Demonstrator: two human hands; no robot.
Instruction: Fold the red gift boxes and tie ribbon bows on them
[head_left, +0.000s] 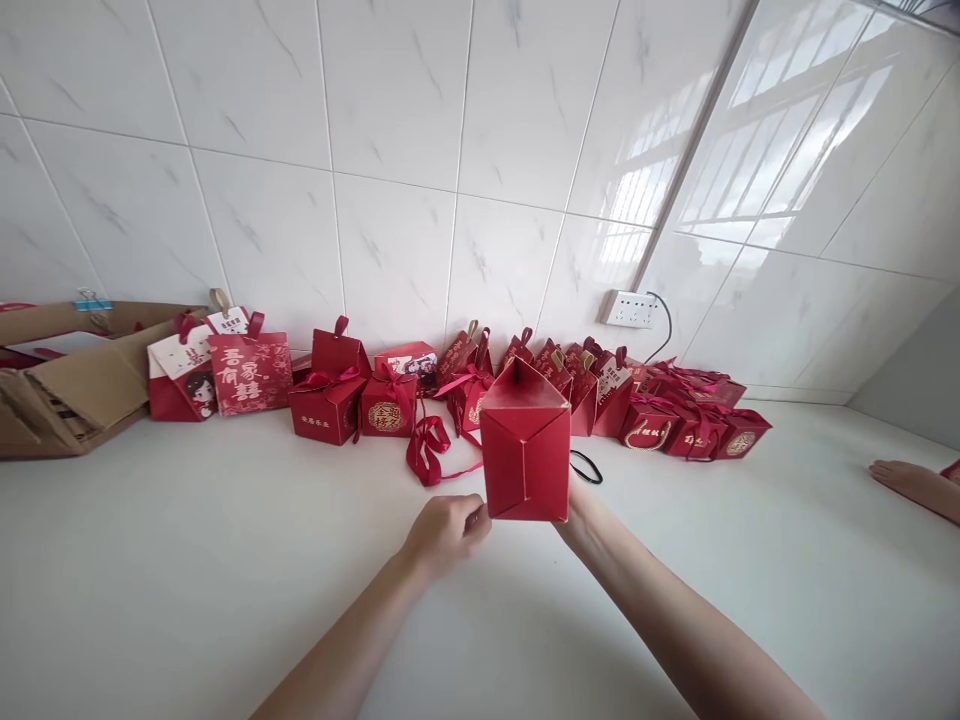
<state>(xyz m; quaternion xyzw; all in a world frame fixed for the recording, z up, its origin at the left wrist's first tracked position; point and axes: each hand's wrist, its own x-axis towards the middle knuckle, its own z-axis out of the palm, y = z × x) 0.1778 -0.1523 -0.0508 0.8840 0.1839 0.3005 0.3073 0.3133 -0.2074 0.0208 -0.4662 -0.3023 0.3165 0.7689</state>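
A red folded-card gift box point(526, 465) is held up in front of me, with a seamed side facing me and its peaked top pointing toward the wall. My right hand point(574, 508) is behind the box's lower right edge and supports it; its fingers are hidden by the box. At the lower left corner of the box is my left hand point(448, 532), its fingers curled in. Whether these fingertips touch the box or hold something small is hidden. Beyond the hands lie a loose red ribbon point(426, 455) and a black cord loop point(587, 468).
Several red gift boxes point(326, 408) with ribbons line the tiled wall, more of them point(696, 430) at the right. A cardboard carton point(97, 390) stands at the left on the white tabletop point(187, 560). A power strip point(630, 309) is on the wall. Another person's hand point(896, 476) rests far right.
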